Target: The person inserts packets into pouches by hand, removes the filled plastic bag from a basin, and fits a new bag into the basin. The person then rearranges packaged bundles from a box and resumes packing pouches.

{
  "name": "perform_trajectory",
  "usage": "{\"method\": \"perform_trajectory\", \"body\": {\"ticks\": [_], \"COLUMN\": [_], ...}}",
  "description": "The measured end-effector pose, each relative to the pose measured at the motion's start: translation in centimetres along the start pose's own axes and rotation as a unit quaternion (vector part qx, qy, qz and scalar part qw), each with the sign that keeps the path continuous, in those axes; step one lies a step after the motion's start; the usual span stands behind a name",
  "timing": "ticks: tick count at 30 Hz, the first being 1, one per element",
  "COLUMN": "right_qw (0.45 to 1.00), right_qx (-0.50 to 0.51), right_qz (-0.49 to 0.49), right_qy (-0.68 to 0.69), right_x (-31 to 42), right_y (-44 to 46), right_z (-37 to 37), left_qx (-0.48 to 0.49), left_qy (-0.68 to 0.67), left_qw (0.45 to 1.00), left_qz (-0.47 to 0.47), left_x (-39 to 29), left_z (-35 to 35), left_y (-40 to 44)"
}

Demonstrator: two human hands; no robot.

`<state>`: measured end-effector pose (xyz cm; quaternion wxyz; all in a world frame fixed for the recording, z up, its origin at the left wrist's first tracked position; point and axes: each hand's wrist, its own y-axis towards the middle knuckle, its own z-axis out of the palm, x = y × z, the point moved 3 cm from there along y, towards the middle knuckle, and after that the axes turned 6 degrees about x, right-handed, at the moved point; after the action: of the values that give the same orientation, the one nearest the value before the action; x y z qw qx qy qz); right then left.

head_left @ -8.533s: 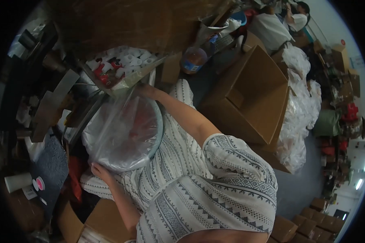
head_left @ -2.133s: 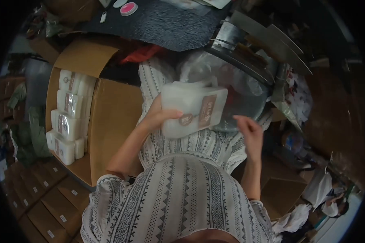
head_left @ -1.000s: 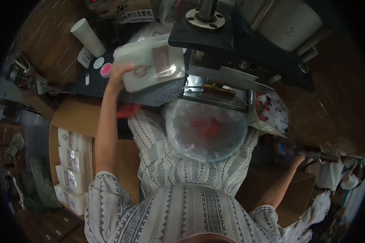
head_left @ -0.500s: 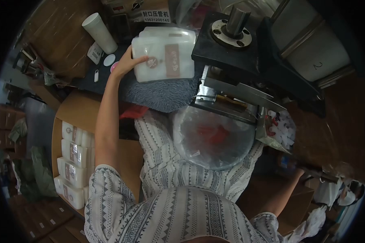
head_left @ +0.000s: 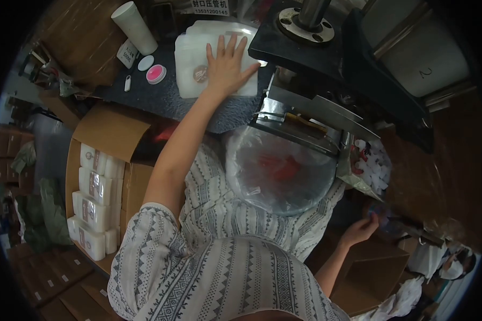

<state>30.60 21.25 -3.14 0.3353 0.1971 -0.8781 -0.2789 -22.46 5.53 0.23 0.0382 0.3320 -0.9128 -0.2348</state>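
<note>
My left hand point(head_left: 227, 68) lies flat, fingers spread, on a stack of translucent white pouches point(head_left: 188, 59) with a brown printed label. The stack rests on the dark workbench beside the black press machine point(head_left: 286, 45). Low on the right, my right hand point(head_left: 360, 231) has its fingers drawn together at a small, blurred, colourful thing point(head_left: 379, 213), which I cannot make out. Between my knees and the machine's metal jaw sits a round container point(head_left: 240, 179) lined with clear plastic, something red inside it.
To my left stands an open carton point(head_left: 110, 128) with bundled pouches point(head_left: 93, 187). A white cup point(head_left: 134, 28), a pink tin point(head_left: 156, 74) and a white lid point(head_left: 145, 63) are on the bench. A bag of scraps point(head_left: 372, 171) hangs right of the machine.
My left hand has moved from the left edge of the pouch stack to lie spread on top of it. My right hand has come further into view from under the bench edge.
</note>
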Motion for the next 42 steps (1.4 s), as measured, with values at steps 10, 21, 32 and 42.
{"method": "perform_trajectory", "body": {"ticks": [10, 21, 32, 42], "right_qw": [0.898, 0.832, 0.773, 0.738], "right_qx": [0.338, 0.55, 0.57, 0.507], "right_qz": [-0.159, -0.074, -0.025, -0.342], "right_qy": [-0.232, 0.009, 0.275, 0.285], "right_x": [11.7, 12.7, 20.0, 23.9], "right_y": [10.3, 12.7, 10.1, 8.1], "right_z": [3.8, 6.3, 5.2, 5.1], "left_qx": [-0.037, 0.082, 0.05, 0.103], "left_qy": [-0.07, -0.039, -0.178, -0.249], "left_qw": [0.995, 0.996, 0.982, 0.962], "left_qz": [0.064, 0.002, -0.049, 0.034], "left_x": [1.1, -3.5, -9.3, -11.9], "left_z": [-1.2, -5.2, -12.4, -12.4], "left_y": [-4.5, -16.2, -16.5, -15.8]}}
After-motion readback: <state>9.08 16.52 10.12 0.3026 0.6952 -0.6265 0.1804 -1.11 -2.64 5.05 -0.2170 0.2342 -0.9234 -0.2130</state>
